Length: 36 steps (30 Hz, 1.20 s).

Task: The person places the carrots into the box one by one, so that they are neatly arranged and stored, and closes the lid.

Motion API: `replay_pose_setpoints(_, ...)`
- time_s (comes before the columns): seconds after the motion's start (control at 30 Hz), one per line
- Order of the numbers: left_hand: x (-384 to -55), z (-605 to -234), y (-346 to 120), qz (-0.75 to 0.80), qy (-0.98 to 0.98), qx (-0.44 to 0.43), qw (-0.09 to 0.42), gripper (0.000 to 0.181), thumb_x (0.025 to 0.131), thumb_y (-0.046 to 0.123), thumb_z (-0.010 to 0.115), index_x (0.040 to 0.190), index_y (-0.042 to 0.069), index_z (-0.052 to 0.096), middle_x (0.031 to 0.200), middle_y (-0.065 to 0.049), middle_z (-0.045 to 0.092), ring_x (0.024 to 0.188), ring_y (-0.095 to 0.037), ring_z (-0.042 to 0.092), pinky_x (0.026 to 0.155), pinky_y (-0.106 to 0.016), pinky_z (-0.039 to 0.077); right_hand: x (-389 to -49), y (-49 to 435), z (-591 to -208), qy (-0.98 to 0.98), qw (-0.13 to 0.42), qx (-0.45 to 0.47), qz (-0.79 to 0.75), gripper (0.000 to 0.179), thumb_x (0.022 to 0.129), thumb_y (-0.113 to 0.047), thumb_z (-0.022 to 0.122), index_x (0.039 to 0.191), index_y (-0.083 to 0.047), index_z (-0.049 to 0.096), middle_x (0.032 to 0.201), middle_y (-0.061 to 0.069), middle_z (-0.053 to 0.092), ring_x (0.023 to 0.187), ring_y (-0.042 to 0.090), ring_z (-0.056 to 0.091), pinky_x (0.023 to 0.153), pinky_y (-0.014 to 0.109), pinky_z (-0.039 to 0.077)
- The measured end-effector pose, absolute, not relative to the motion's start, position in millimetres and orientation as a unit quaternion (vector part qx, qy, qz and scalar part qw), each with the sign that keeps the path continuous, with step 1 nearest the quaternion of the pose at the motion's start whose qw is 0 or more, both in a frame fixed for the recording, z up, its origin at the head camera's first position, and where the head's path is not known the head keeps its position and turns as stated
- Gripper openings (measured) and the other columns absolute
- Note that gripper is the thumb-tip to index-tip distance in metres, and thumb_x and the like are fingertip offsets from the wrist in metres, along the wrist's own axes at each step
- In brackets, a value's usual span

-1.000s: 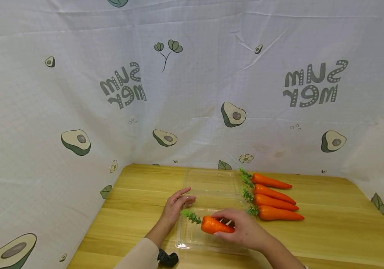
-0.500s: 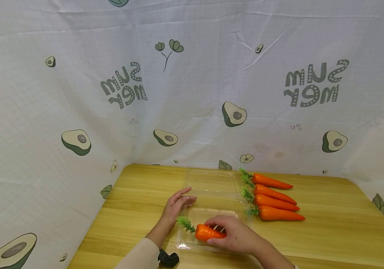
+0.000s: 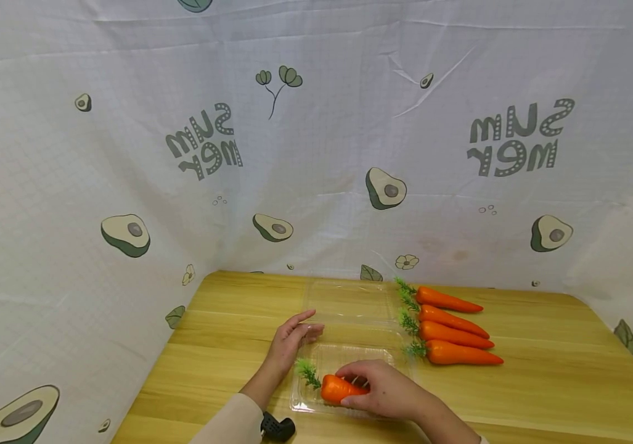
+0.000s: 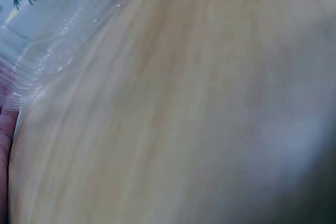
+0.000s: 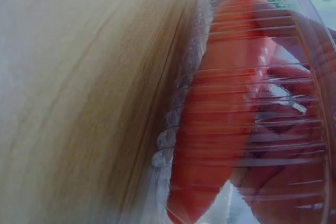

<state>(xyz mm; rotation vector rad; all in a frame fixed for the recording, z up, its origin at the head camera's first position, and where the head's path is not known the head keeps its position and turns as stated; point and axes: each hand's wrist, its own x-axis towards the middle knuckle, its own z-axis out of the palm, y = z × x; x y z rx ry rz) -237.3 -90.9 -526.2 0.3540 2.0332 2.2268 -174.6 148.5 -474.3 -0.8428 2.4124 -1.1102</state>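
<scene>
An orange carrot (image 3: 338, 388) with a green leafy top lies low inside the near half of a clear plastic clamshell box (image 3: 309, 402). My right hand (image 3: 385, 385) holds it between thumb and fingers, covering its tapered end. Through the box's ribbed wall, the right wrist view shows the carrot (image 5: 220, 98) close to the bottom, the fingers beside it. My left hand (image 3: 288, 342) is at the box's left side, fingers extended along its edge. Only a sliver of that hand (image 4: 4, 145) shows in the left wrist view, next to the box's ridged corner.
Several more carrots (image 3: 457, 335) lie in a row on the wooden table (image 3: 549, 370), right of the box. The box's lid (image 3: 349, 299) lies folded back toward the rear curtain (image 3: 316, 154). A small black object (image 3: 278, 427) sits by the left sleeve (image 3: 233, 422).
My right hand has lowered the carrot into the box, moving slightly left and nearer to me. My left hand has stayed at the box's side.
</scene>
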Motion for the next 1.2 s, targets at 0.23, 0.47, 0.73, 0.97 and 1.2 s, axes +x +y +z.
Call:
replay_pose_setpoints(0.23, -237, -526, -91, 0.731, 0.671, 0.116, 0.051, 0.043, 0.108, 0.012, 0.042, 0.147, -0.005, 0.049, 0.129, -0.033, 0.065, 0.123, -0.045, 0.063, 0.104, -0.044, 0.053, -174, 148, -473, 0.853, 0.181, -0.297, -0.388, 0.037, 0.088, -0.035, 0.081, 0.119, -0.018, 0.073, 0.101, -0.011, 0.072, 0.086, -0.001, 0.063, 0.077, 0.023, 0.055)
replay_pose_setpoints(0.47, -237, -527, -91, 0.729, 0.671, 0.127, 0.047, 0.043, 0.108, 0.011, 0.041, 0.147, -0.007, 0.048, 0.128, -0.032, 0.066, 0.121, -0.041, 0.066, 0.102, -0.039, 0.056, -175, 151, -472, 0.849, 0.190, -0.292, -0.397, 0.037, 0.090, -0.035, 0.079, 0.121, -0.017, 0.073, 0.105, -0.008, 0.073, 0.090, 0.000, 0.064, 0.080, 0.025, 0.056)
replay_pose_setpoints(0.73, -237, -525, -91, 0.728, 0.672, 0.128, 0.045, 0.043, 0.108, 0.011, 0.041, 0.147, -0.006, 0.048, 0.128, -0.031, 0.066, 0.121, -0.039, 0.066, 0.101, -0.036, 0.056, -176, 158, -461, 0.850, 0.179, -0.285, -0.406, 0.039, 0.091, -0.034, 0.077, 0.123, -0.011, 0.072, 0.112, 0.000, 0.074, 0.092, 0.003, 0.065, 0.082, 0.026, 0.057)
replay_pose_setpoints(0.97, -237, -526, -91, 0.726, 0.675, 0.123, 0.046, 0.042, 0.109, 0.010, 0.040, 0.147, -0.006, 0.048, 0.129, -0.031, 0.066, 0.122, -0.042, 0.065, 0.103, -0.041, 0.055, -176, 170, -451, 0.854, 0.146, -0.275, -0.417, 0.040, 0.094, -0.033, 0.074, 0.126, -0.008, 0.070, 0.116, 0.009, 0.074, 0.095, 0.004, 0.065, 0.083, 0.026, 0.057)
replay_pose_setpoints(1.2, -237, -525, -91, 0.729, 0.673, 0.119, 0.048, 0.042, 0.108, 0.011, 0.041, 0.147, -0.004, 0.049, 0.129, -0.031, 0.066, 0.122, -0.042, 0.065, 0.103, -0.040, 0.055, -177, 186, -441, 0.857, 0.099, -0.265, -0.430, 0.039, 0.096, -0.033, 0.072, 0.124, -0.007, 0.071, 0.117, 0.012, 0.074, 0.097, 0.008, 0.067, 0.084, 0.027, 0.058)
